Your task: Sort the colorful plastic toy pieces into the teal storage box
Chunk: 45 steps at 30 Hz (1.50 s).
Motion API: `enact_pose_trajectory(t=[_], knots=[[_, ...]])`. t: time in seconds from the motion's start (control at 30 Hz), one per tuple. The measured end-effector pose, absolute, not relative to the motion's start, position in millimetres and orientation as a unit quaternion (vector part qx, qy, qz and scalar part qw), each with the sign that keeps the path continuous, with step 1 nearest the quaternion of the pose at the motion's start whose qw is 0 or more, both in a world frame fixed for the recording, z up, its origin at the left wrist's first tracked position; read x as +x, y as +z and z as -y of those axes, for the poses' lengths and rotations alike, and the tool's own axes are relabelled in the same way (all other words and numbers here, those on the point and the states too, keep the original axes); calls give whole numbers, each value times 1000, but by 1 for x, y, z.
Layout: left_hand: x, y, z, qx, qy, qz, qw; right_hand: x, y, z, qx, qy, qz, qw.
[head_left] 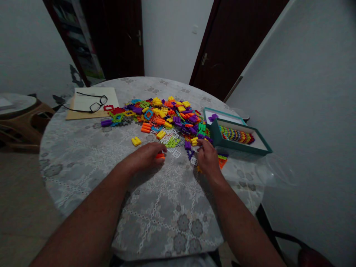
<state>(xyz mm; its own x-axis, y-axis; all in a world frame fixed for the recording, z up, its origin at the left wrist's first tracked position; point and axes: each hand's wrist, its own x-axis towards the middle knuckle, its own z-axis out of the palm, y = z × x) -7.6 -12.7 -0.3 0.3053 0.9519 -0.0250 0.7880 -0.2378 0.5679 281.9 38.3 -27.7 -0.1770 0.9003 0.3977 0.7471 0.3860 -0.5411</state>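
My left hand (147,157) is closed around an orange plastic building piece (160,156) just above the tablecloth. To the right, my right hand (208,157) has its fingers curled in, with the tips at a yellow tube-shaped building piece (194,141). A purple piece (187,145) lies beside that yellow one. Flat white grid pieces (176,153) and a lime-green piece (172,142) rest between the two hands. Beyond them spreads a pile of mixed building pieces (167,111). A lone yellow piece (136,141) lies behind my left hand.
A teal box (241,146) holding rows of colourful beaded-looking pieces stands at the right, by its lid (222,115). Eyeglasses (96,106) lie on paper (111,94) at the back left. The round table (164,207) has a patterned cloth. Orange flat pieces (222,161) lie beside my right hand.
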Motion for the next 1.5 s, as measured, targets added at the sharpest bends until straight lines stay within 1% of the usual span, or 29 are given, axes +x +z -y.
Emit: enact_pose_trajectory(t=[0.1, 0.2, 0.33, 0.43, 0.57, 0.67, 0.87, 0.93, 1.0, 1.17, 1.3, 1.4, 1.5], knots=[[-2, -10, 6, 770, 230, -563, 195, 277, -30, -39, -539, 48, 791, 285], [-3, -11, 3, 760, 262, -578, 138, 270, -39, -44, -544, -25, 808, 223], [-24, -2, 1, 680, 270, -680, 51, 263, -45, -52, -567, -49, 804, 171], [-46, 4, 0, 579, 248, -776, 19, 262, -45, -54, -582, -47, 798, 150], [-61, 2, -1, 527, 214, -821, 52, 264, -46, -55, -599, -64, 781, 164], [-57, -3, -2, 534, 181, -823, 64, 265, -49, -56, -591, -69, 777, 206], [-49, -9, -3, 577, 152, -801, 54, 259, -44, -53, -545, -31, 776, 316], [-49, -11, -3, 590, 143, -792, 60, 255, -43, -50, -523, -20, 783, 336], [-49, -12, -4, 602, 141, -782, 78, 249, -44, -47, -506, -8, 803, 314], [-45, -15, -10, 622, 157, -761, 97, 236, -45, -38, -514, -3, 831, 213], [-33, -19, -13, 659, 234, -703, 131, 233, -40, -31, -508, 1, 844, 175], [-21, -19, -12, 665, 296, -669, 151, 232, -41, -31, -506, 3, 844, 179], [-11, -14, -9, 649, 328, -660, 192, 232, -42, -33, -480, 31, 843, 240]])
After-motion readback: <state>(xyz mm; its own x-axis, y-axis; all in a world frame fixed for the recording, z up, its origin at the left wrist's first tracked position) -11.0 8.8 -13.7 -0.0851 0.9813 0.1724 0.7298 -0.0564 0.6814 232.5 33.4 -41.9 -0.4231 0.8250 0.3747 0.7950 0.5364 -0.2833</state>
